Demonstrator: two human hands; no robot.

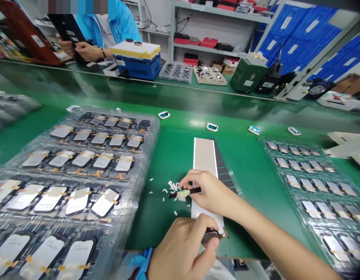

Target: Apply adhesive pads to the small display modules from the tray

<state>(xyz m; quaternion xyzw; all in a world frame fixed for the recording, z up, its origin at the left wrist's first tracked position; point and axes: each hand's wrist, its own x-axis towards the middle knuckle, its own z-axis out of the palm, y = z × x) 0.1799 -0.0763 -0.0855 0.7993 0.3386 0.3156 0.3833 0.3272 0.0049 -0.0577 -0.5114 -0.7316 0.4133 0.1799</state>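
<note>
My left hand (187, 243), with a blue band at the wrist, is closed near the front edge of the bench. Between thumb and fingers it pinches a small dark rounded part (211, 235), mostly covered by the fingers. Just beyond, my right hand (209, 190) is closed on a slim black tool (195, 190), its middle wrapped in something pale and greenish; its exact kind is unclear. Small white scraps (173, 186) lie around the tool's left end. Under my right hand runs a long strip sheet (204, 155), beige with white edges, overlapping a dark sheet (223, 171).
Stacked clear trays (115, 181) of small display parts stand left; another parts tray (306, 182) lies right. Several small white-rimmed pieces (212, 127) sit along the back. Beyond the raised shelf, a co-worker in a blue jacket (121, 23) holds a dark panel, near a blue box (139, 64).
</note>
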